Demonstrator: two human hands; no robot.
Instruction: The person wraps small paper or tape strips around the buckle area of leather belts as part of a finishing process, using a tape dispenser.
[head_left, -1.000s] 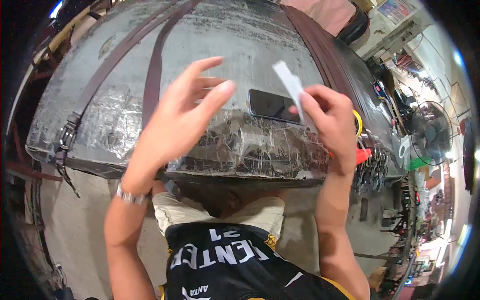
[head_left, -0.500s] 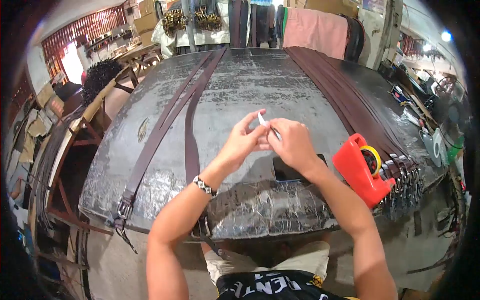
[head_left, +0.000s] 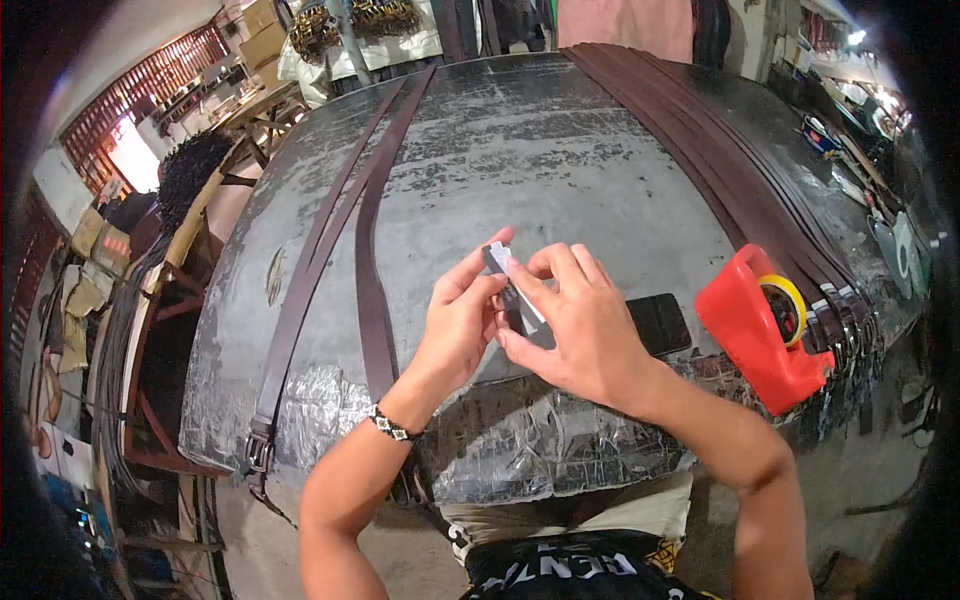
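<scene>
— Head view: where is the strip point(head_left: 515, 285) now, and who holds it?

— It is above the surface point(head_left: 560, 160), between both hands. The left hand point(head_left: 462, 325) pinches it from the left side, thumb and forefinger closed on its upper part. The right hand point(head_left: 580, 325) is also closed on it, the fingers on the lower part.

— How does its long axis lie?

— Slanted: the upper end points away and a little left, the lower end comes toward the right hand's palm. So the free top end is nearer to the left hand.

— What is close by?

— A phone point(head_left: 660, 322) lies flat just behind the right hand. A red tape dispenser point(head_left: 762, 330) stands further right, apart from both hands. A belt point(head_left: 372, 270) runs along the surface, left of the left hand.
</scene>
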